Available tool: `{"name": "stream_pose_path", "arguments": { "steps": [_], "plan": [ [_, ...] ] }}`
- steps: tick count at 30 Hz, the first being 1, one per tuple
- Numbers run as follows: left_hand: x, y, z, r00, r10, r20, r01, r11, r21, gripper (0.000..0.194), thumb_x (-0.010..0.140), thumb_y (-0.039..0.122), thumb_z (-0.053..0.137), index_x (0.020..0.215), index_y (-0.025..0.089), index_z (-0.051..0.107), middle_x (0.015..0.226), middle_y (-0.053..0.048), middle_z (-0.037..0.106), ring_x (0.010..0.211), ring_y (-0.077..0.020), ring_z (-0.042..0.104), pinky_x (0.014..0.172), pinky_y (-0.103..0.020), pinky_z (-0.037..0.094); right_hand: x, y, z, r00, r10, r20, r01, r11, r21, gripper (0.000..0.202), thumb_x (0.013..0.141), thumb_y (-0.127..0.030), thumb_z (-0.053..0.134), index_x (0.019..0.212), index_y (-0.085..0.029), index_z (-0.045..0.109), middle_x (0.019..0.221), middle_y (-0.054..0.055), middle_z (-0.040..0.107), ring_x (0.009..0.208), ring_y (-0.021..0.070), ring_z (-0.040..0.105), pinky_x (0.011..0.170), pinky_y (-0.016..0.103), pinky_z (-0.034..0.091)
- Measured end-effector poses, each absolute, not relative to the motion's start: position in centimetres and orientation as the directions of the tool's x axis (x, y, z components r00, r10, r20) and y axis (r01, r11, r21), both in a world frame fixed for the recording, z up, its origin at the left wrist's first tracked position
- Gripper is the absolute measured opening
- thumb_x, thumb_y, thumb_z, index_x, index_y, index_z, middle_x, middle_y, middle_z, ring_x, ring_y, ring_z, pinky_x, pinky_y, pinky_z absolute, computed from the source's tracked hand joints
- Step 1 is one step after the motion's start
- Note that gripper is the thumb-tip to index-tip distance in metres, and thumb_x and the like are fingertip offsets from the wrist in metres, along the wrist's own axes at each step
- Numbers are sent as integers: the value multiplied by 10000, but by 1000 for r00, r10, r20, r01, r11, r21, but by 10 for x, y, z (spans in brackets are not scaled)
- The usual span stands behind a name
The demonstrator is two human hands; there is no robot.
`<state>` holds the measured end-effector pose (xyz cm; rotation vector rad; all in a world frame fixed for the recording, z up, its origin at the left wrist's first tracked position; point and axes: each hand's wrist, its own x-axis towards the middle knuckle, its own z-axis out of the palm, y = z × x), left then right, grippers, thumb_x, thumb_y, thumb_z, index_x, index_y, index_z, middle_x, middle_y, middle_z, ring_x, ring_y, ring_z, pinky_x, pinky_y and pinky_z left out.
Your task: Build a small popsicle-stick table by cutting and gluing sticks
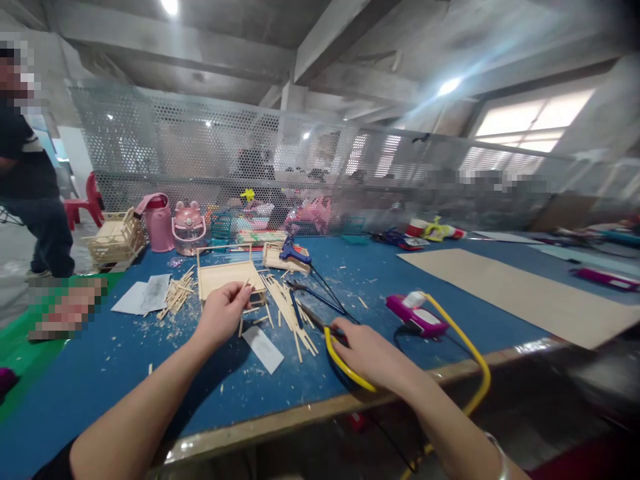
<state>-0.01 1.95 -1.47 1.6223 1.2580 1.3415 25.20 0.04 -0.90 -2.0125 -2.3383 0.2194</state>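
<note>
At far left, a stack of wooden frames point(117, 237) stands on the counter point(220, 400), its rails and panels joined; this part of the work looks done. Nearer lie white papers point(150, 293) and, just right of them, a pile of loose sticks point(179, 293). Left of centre sits the tray point(220, 275), with its flat panel, upright posts and a top rail in place; it appears well advanced but perhaps unfinished. The left hand point(223, 317) is at its near right side, thumb and finger narrowed on what seems a short stick point(248, 283); whether this touches the tray cannot be told. A paper slip point(264, 350) lies nearer. Right of the tray, more strips point(287, 310) are spread unjoined, so material remains unused. Beyond them lies a small frame point(287, 260), a blue glue gun point(296, 251) resting at its right end. Blue pliers point(325, 300) lie among and beside the strips. The right hand point(365, 353) is closed around the yellow handle of a cutter point(345, 367), its dark blades pointing far left.
</note>
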Motion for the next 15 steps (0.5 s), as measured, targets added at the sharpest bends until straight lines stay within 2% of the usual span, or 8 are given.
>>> {"name": "stream_pose_path", "arguments": {
  "steps": [5,9,12,15],
  "plan": [
    [0,22,-17,-12,959,282,220,-273,937,335,758,454,472,665,144,559,556,14,538,421,-55,365,418,-185,271,254,12,-4,-19,999,-35,1000,19,0,318,782,-273,385,1028,-126,523,963,172,623,879,295,590,668,332,401],
    [1,24,-19,-22,965,262,167,-255,952,323,754,447,478,766,140,575,628,-10,606,384,-47,361,396,-185,268,242,27,7,-78,997,-18,990,80,112,283,767,-263,408,953,-165,597,954,151,633,876,287,590,664,332,405],
    [1,24,-19,-28,961,275,170,-267,949,322,747,449,490,729,139,573,630,-19,620,375,-46,368,391,-185,267,220,46,11,-148,987,63,989,147,28,290,787,-229,358,847,-187,639,919,113,649,855,226,595,656,279,399],
    [1,25,-20,-43,958,282,183,-270,945,335,746,457,492,659,140,557,587,-17,609,369,-44,358,392,-184,257,200,69,10,-164,986,-31,983,160,-86,219,726,-265,461,717,-160,652,818,105,664,780,196,602,593,233,390]
  ]
}}
